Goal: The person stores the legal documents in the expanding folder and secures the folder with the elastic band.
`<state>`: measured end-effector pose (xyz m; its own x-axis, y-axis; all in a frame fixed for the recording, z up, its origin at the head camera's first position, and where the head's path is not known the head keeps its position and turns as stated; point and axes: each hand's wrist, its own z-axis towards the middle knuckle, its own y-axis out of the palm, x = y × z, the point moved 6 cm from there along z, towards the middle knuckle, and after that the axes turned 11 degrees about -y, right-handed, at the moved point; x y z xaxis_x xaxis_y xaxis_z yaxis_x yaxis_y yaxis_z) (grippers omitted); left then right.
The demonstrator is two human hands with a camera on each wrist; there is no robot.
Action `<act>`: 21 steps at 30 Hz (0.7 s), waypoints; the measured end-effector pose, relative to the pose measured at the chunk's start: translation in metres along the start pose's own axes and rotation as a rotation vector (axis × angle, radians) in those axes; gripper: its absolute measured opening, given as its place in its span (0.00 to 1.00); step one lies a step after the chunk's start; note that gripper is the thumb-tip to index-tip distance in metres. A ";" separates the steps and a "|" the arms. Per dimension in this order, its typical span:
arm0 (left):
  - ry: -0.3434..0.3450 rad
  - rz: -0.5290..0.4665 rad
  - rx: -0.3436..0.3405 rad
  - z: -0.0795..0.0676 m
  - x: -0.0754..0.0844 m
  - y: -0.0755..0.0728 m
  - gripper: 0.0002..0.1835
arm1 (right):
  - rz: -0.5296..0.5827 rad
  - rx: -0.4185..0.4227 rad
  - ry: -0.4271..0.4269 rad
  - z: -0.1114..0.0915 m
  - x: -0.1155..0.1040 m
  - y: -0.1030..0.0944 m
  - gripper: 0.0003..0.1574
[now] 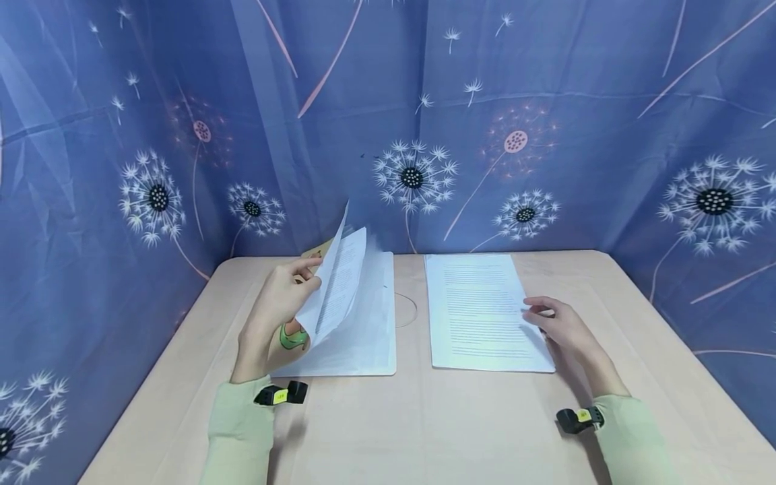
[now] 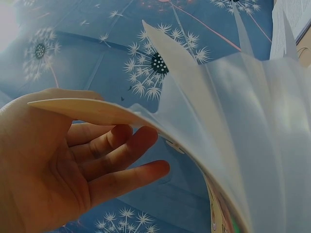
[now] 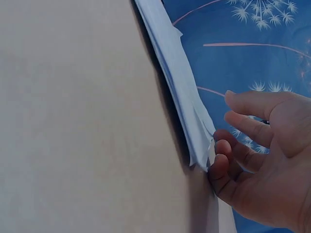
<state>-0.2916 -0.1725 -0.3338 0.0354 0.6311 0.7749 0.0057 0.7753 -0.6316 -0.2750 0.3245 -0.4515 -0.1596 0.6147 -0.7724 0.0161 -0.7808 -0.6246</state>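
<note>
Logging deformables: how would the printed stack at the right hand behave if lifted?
The printed stack would probably flop: its edge bends in the right wrist view. It might also fan apart, as layers there look separated.

Printed stack [image 1: 475,310]: lines too small for us to read. Lifted pages [image 1: 344,283]: print likewise illegible to us; the sheet tops behind them blurred. Illustrated cover [image 1: 293,338]: largely hidden by those pages and the left hand [image 1: 277,300]; we cannot identify its green figure. Left hand, left wrist view: thumb partly hidden, wrist side cut off by the left edge. Right hand [image 3: 272,155]: cut off by the right edge. Left sleeve [image 1: 239,434], right sleeve [image 1: 630,434]: both cut off below. Left wrist camera [image 1: 281,395]: label lettering too small.
</note>
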 end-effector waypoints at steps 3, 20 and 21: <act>0.003 0.001 0.001 0.000 0.000 0.000 0.26 | 0.006 -0.007 0.008 -0.001 0.003 0.000 0.35; -0.007 0.003 0.003 0.001 0.000 0.000 0.26 | -0.106 -0.066 -0.024 0.003 0.009 0.000 0.37; -0.007 0.003 0.004 0.001 0.001 0.000 0.26 | -0.106 -0.069 -0.023 0.003 0.009 0.001 0.37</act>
<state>-0.2922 -0.1719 -0.3335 0.0285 0.6334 0.7733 0.0013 0.7736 -0.6337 -0.2793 0.3294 -0.4588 -0.1871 0.6898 -0.6995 0.0656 -0.7017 -0.7095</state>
